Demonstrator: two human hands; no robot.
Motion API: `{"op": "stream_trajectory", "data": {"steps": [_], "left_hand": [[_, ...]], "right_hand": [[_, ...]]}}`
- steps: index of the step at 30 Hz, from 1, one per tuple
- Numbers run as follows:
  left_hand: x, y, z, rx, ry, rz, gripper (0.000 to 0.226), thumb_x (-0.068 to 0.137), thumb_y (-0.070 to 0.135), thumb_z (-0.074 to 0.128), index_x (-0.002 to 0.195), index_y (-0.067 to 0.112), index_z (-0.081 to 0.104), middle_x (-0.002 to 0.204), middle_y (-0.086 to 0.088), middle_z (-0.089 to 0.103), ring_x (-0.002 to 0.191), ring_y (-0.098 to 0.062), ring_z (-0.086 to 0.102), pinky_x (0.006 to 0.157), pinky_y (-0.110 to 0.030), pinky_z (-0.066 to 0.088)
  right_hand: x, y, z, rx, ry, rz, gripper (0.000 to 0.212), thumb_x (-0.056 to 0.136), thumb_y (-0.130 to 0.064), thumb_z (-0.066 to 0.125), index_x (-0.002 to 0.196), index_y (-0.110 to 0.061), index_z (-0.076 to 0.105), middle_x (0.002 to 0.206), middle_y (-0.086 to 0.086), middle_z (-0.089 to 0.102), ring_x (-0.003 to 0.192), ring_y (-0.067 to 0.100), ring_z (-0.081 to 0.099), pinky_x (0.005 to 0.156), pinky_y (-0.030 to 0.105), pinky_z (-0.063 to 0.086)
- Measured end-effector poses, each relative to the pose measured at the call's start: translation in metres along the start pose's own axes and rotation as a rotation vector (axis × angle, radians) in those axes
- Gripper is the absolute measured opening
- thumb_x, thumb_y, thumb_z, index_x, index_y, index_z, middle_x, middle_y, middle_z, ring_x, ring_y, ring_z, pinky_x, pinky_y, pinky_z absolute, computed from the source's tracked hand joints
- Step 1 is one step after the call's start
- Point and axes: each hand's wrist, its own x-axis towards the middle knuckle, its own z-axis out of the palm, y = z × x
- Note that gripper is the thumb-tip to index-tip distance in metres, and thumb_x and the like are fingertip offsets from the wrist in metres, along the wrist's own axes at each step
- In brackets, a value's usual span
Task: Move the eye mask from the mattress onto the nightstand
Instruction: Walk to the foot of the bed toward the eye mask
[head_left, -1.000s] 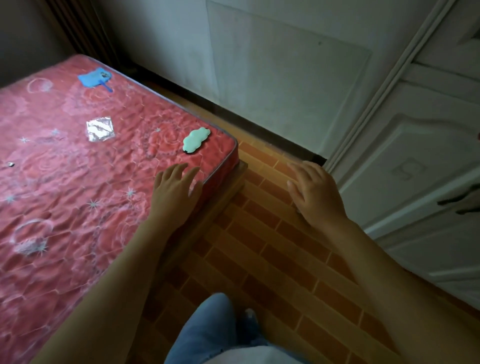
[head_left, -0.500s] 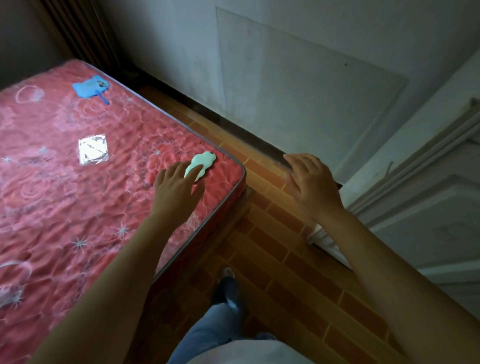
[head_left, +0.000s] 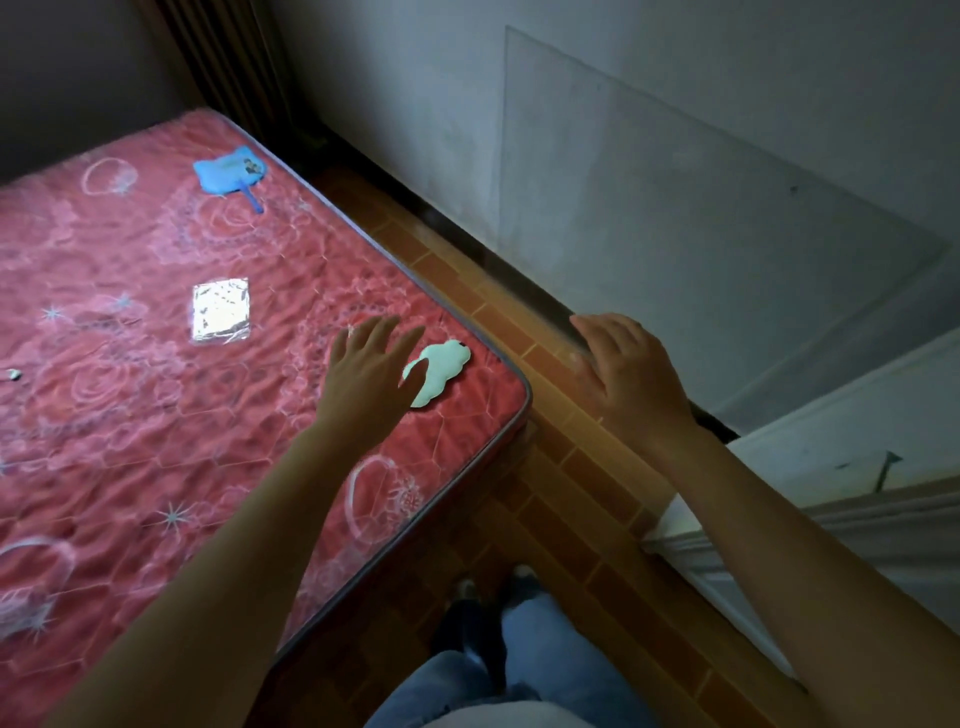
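Eye mask (head_left: 439, 371) is the pale green cloud-shaped piece lying flat on the mattress (head_left: 156, 426), close to the mattress corner nearest you.

Your left hand (head_left: 371, 369) is the near one: it sits just to the left of the mask, fingers spread and empty, thumb tip (head_left: 415, 371) overlapping the mask's left edge in view. Can't tell if the thumb is actually touching or just hovering above it. Nothing is pinched yet.

Your right hand (head_left: 626, 376) is well apart from the mask, off the mattress and over the brick-pattern floor (head_left: 566, 499), fingers loosely open, holding nothing. The mattress edge runs between it and the mask.

Key relation: the mask lies to the right of your left hand, on the thumb side, and left of your right hand. Its long axis runs diagonally, from the end nearer your left thumb up and away to the right toward the mattress edge. So the near end is the one to take.

My read: this is the reach step, grasp not made. Slide the left hand slightly right and pinch the near end across the short width; it looks thin and soft, so expect it to droop.

Nightstand isn't identifiable in view; you'll have to turn to find it.
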Motion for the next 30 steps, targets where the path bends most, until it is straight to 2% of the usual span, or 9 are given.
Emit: {"op": "stream_trajectory", "data": {"steps": [5, 9, 17, 24, 30], "left_hand": [[0.001, -0.009, -0.005, 0.01, 0.034, -0.11, 0.048, 0.092, 0.036, 0.043, 0.136, 0.02, 0.038, 0.147, -0.013, 0.039, 0.137, -0.032, 0.029, 0.113, -0.05, 0.02], [0.002, -0.007, -0.008, 0.02, 0.062, -0.213, 0.048, 0.092, 0.038, 0.042, 0.136, 0.021, 0.038, 0.147, -0.013, 0.038, 0.137, -0.033, 0.028, 0.113, -0.051, 0.02], [-0.008, 0.002, 0.0, -0.021, 0.094, -0.456, 0.048, 0.093, 0.039, 0.038, 0.138, 0.022, 0.034, 0.15, -0.012, 0.034, 0.139, -0.03, 0.025, 0.115, -0.051, 0.019], [-0.008, -0.009, 0.013, -0.021, 0.105, -0.573, 0.049, 0.093, 0.041, 0.034, 0.136, 0.019, 0.036, 0.147, -0.014, 0.037, 0.138, -0.03, 0.028, 0.114, -0.051, 0.021], [0.013, -0.035, 0.057, -0.047, 0.013, -0.575, 0.049, 0.093, 0.04, 0.034, 0.136, 0.016, 0.036, 0.145, -0.017, 0.038, 0.135, -0.032, 0.031, 0.112, -0.05, 0.024]], "right_hand": [[0.031, -0.002, 0.006, -0.038, -0.077, -0.124, 0.044, 0.095, -0.03, 0.038, 0.132, -0.008, 0.042, 0.134, 0.018, 0.051, 0.126, 0.033, 0.044, 0.103, 0.045, 0.037], [0.054, -0.008, 0.009, -0.05, -0.079, -0.238, 0.042, 0.092, -0.029, 0.045, 0.127, -0.006, 0.047, 0.13, 0.021, 0.055, 0.121, 0.038, 0.048, 0.101, 0.048, 0.038], [0.094, -0.026, 0.026, -0.018, -0.131, -0.421, 0.048, 0.092, -0.036, 0.041, 0.131, -0.009, 0.042, 0.136, 0.017, 0.049, 0.127, 0.033, 0.043, 0.104, 0.046, 0.033], [0.117, -0.027, 0.046, 0.027, -0.142, -0.462, 0.049, 0.091, -0.037, 0.043, 0.131, -0.009, 0.042, 0.138, 0.016, 0.048, 0.128, 0.033, 0.042, 0.105, 0.048, 0.035], [0.136, -0.015, 0.098, 0.094, -0.181, -0.439, 0.047, 0.089, -0.03, 0.047, 0.129, -0.006, 0.044, 0.134, 0.02, 0.05, 0.127, 0.036, 0.043, 0.105, 0.05, 0.034]]}}
